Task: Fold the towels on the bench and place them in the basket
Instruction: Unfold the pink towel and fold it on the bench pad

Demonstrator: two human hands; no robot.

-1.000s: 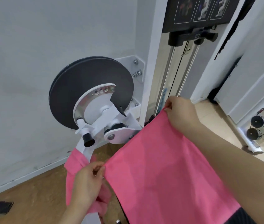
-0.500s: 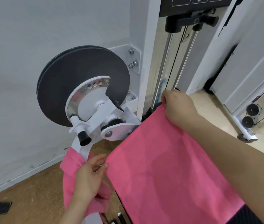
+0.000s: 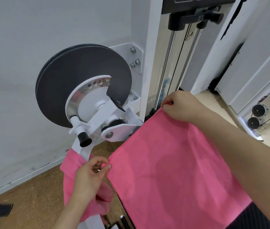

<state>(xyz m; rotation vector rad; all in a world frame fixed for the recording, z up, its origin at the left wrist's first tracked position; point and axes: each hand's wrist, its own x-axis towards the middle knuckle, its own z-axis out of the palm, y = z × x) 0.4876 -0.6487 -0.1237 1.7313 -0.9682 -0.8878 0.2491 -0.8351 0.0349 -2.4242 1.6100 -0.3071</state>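
Here, a pink towel (image 3: 172, 171) was held stretched across the lower right of the frame, its upper edge running from the lower centre up to the centre right. The near corner was pinched between thumb and forefinger of the left hand (image 3: 88, 177) at the lower centre. The far corner was pinched by the right hand (image 3: 182, 106) at the centre right, just in front of the chrome guide rods (image 3: 167, 66). Both grips were thus narrow and closed on cloth, one at each end of the same edge.

The towel was judged to be held this way so that the edge was pulled taut and the cloth hung flat, ready for a first fold. The hands were set well apart, seemingly to take up the whole width of the cloth.

A second pink towel (image 3: 71, 162) was draped over the white lever arm (image 3: 84, 151) at the lower left, below the dark wheel (image 3: 81, 76). It lay behind the left hand, and whether it was touched could not be told. It appeared unfolded and was taken as work yet to be done.

No basket was to be seen. The fold itself was judged not yet begun, since no corner had been brought to another.
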